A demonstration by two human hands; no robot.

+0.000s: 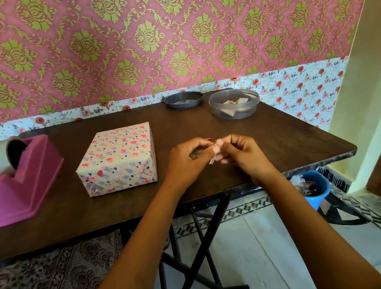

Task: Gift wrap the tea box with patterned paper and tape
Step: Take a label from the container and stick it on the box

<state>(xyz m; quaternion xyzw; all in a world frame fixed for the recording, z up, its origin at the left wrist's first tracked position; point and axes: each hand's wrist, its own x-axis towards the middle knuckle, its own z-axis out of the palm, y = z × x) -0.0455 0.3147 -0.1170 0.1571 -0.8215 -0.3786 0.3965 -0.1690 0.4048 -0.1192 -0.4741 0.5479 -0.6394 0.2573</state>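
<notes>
Box (118,158), wrapped in heart-print paper, sits on the table (281,136). Just right of the box, the left hand (187,160) and right hand (243,155) meet, fingers curled, both pinching one small pale scrap (212,159). Left of the box stands the tape dispenser (19,185); behind and right, a clear tub (234,105).

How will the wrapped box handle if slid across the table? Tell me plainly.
The wrapped box sits flat and squat on the table, so it probably slides rather than tips. Its surface looks smooth, perhaps slippery. The folded ends look snug, so it is likely stiff to lift.
</notes>
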